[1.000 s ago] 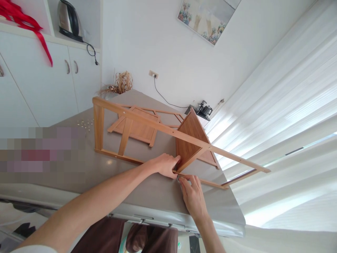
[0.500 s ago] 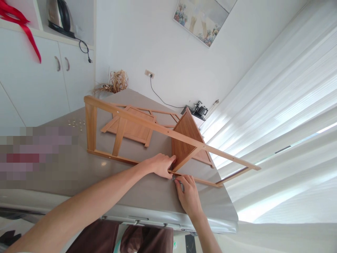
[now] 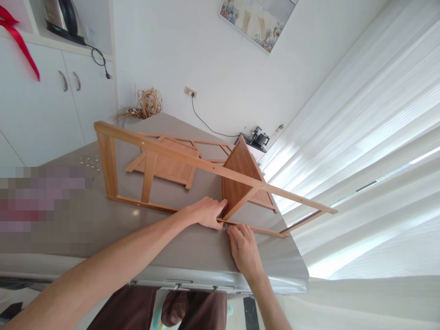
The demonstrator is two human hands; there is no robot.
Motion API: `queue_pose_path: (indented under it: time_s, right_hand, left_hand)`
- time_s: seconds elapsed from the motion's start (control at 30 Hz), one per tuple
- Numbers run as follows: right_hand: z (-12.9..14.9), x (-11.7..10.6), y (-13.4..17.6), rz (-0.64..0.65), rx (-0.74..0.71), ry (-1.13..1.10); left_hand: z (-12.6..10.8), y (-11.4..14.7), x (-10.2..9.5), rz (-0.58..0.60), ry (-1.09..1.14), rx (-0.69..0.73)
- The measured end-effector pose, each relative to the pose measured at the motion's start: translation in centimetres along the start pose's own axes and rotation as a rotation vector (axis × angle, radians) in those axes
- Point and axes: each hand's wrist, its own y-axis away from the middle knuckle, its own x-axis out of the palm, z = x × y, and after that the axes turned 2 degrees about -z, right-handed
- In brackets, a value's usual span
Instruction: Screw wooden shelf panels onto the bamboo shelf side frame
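A light wooden ladder-like frame [image 3: 168, 150] stands on its long edge on the table. A wooden panel [image 3: 237, 176] is set crosswise in it, upright. My left hand [image 3: 210, 212] is closed around the frame's near lower rail, right beside the panel's corner, with the thumb side against the panel. Just right of it, my right hand [image 3: 243, 243] pinches a thin metal hex key [image 3: 226, 227], whose tip is at the outer face of that rail below the panel's joint. Most of the key is hidden by the fingers.
Behind the frame, another slatted wooden panel [image 3: 175, 160] lies flat on the grey table [image 3: 192, 247]. Several small metal fittings [image 3: 90, 162] are scattered at the left. Dried grass [image 3: 150, 103] stands at the far corner, and curtains [image 3: 343, 137] hang along the right.
My right fingers have shifted slightly around the hex key at the rail. My left hand keeps its hold on the frame. The whole view has shifted a little.
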Motion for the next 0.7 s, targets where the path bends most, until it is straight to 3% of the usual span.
queue_pose_path:
  time_s: [0.7]
  right_hand:
    - [0.93,-0.27,-0.57,0.009,-0.038,0.177]
  left_hand:
    - [-0.07,-0.19,0.41,-0.014,-0.045,-0.004]
